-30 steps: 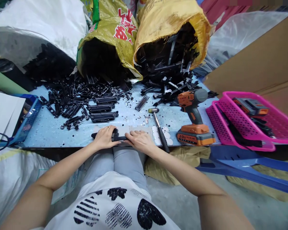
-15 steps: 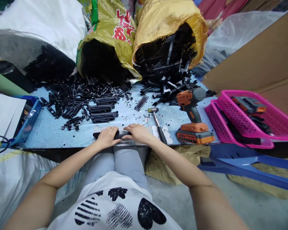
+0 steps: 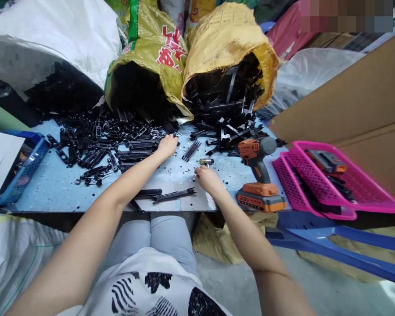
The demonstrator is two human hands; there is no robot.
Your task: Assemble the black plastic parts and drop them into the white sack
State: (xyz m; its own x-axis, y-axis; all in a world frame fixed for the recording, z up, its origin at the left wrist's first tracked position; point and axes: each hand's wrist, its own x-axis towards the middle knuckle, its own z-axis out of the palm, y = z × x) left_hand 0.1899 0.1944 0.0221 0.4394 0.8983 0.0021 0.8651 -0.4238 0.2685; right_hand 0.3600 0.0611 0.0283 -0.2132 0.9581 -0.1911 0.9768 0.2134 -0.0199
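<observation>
My left hand reaches over the near edge of the small black parts and pins, fingers bent down and closed; what they hold, if anything, is hidden. My right hand is low over the table, thumb and fingers pinched together on something too small to make out. Just beyond it shows the hammer head, its handle covered by my hand and forearm. In front of me lie a black forked metal piece and a black bar, apart from both hands. Several long black assembled parts are stacked beside my left forearm.
An orange cordless drill stands at the right, beside pink baskets. Behind are a white sack, a green-yellow sack and a yellow sack spilling black parts. A blue basket sits at the left.
Both hands have left the black piece at the table's front edge. My left hand has moved forward to the small parts; my right hand has moved forward and right, beside the hammer head.
</observation>
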